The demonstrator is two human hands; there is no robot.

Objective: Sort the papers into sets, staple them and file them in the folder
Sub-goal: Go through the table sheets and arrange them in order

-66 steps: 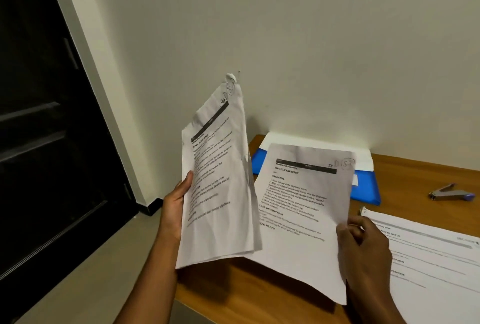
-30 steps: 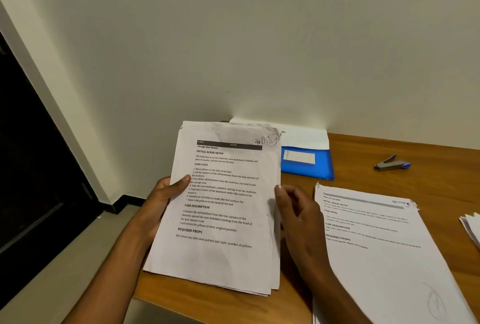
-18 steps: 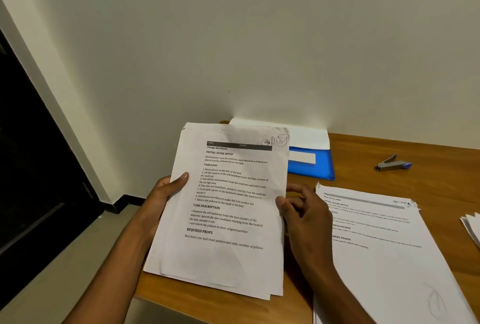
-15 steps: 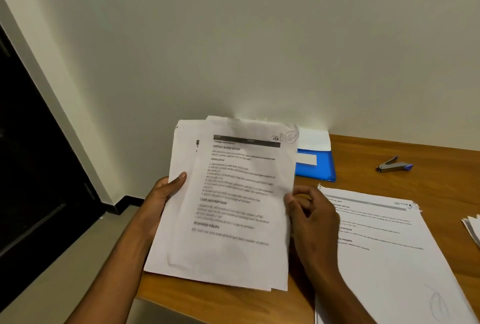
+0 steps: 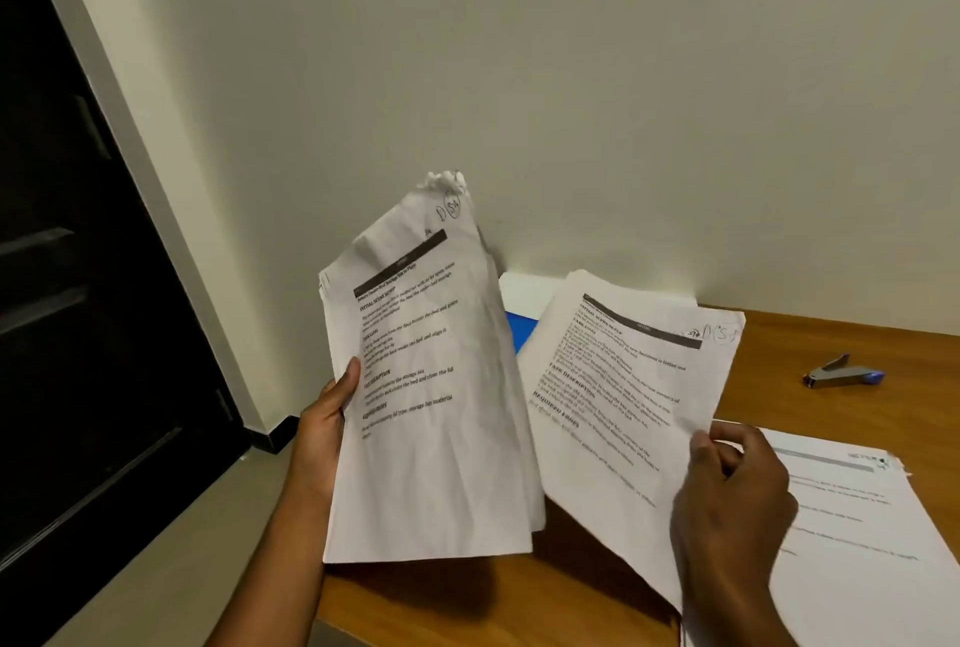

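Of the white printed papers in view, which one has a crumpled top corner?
The stack of white printed sheets gripped by the left hand: its top corner is crumpled. The single sheet in the right hand and the pile on the desk have none.

One head cam, wide-angle, looking fwd and down from close above the wooden desk (image 5: 519,610), facing the wall (image 5: 571,75); dark door (image 5: 78,334) showing at left. No 2nd view overlapping.

Left stack (image 5: 426,386) reads "INITIAL SCENE SETUP".
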